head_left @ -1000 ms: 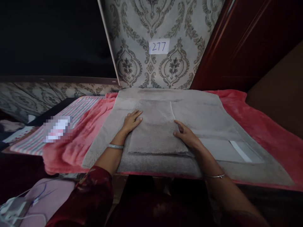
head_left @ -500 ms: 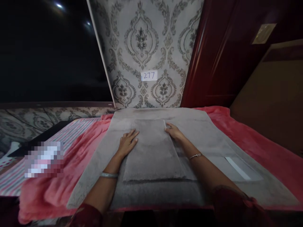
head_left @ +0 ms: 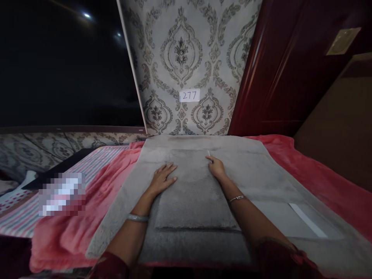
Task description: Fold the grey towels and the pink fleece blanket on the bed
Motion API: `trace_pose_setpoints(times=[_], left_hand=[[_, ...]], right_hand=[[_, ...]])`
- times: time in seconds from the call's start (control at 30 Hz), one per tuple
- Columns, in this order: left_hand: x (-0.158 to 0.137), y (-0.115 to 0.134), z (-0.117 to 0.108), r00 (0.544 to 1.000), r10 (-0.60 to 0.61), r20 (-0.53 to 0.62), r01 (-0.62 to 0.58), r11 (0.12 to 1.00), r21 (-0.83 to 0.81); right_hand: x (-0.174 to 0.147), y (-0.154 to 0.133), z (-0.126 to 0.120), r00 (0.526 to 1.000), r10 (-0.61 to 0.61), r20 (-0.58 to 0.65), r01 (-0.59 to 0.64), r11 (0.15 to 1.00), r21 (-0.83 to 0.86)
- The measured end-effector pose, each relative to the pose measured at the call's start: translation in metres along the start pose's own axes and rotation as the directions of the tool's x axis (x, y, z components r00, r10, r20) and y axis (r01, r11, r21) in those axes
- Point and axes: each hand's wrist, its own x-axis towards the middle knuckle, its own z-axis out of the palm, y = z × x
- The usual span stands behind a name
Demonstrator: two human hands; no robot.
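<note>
The right hand [head_left: 216, 167] has moved up the gray cloth [head_left: 194, 197], center frame, to its upper right corner; whether its fingers pinch is unclear. The left hand [head_left: 160, 180] rests, fingers apart, along the left edge.

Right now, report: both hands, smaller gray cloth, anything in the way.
Smaller gray cloth: left hand spread over left edge, right hand at upper right edge. Lying on larger gray cloth. Nothing seen in the way; white strip off to right.
</note>
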Motion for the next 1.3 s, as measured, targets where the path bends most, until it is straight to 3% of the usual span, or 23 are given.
trace_pose_setpoints(times=[0.13, 0.27, 0.4, 0.47, 0.6, 0.67, 0.83, 1.0, 1.17, 1.3], left_hand=[[0.0, 0.001, 0.0, 0.999, 0.033, -0.003, -0.033, 0.999, -0.005], [-0.001, 0.006, -0.002, 0.999, -0.007, 0.053, 0.005, 0.999, 0.042], [-0.001, 0.007, -0.008, 0.996, -0.018, 0.089, 0.013, 0.998, 0.055], [0.004, 0.009, -0.013, 0.995, -0.025, 0.096, 0.018, 0.997, 0.074], [0.031, 0.026, -0.017, 0.996, 0.053, 0.078, -0.062, 0.991, 0.115], [0.047, 0.037, -0.012, 0.989, 0.104, 0.101, -0.116, 0.986, 0.123], [0.064, 0.042, 0.01, 0.98, 0.093, 0.174, -0.125, 0.976, 0.181], [0.074, 0.043, 0.0, 0.967, 0.066, 0.247, -0.112, 0.978, 0.178], [0.121, 0.068, -0.001, 0.925, 0.254, 0.284, -0.279, 0.959, 0.052], [0.158, 0.076, 0.022, 0.901, 0.265, 0.345, -0.296, 0.954, 0.041]], right_hand=[[-0.007, 0.001, -0.007, 0.999, -0.015, 0.04, 0.018, 0.996, -0.082], [-0.021, -0.003, -0.012, 0.998, -0.017, 0.065, 0.029, 0.981, -0.189], [-0.036, -0.023, -0.019, 0.998, -0.01, 0.056, 0.025, 0.962, -0.271], [-0.045, -0.035, -0.022, 0.995, -0.08, 0.06, 0.095, 0.948, -0.304], [-0.067, -0.048, -0.016, 0.928, -0.302, 0.216, 0.366, 0.842, -0.396], [-0.077, -0.046, -0.009, 0.892, -0.335, 0.304, 0.438, 0.808, -0.393], [-0.09, -0.035, 0.001, 0.88, -0.331, 0.341, 0.445, 0.824, -0.35], [-0.09, -0.037, -0.002, 0.877, -0.349, 0.331, 0.451, 0.833, -0.319], [-0.09, -0.035, -0.007, 0.814, -0.434, 0.387, 0.543, 0.805, -0.24], [-0.089, -0.03, -0.008, 0.774, -0.457, 0.439, 0.582, 0.786, -0.208]])
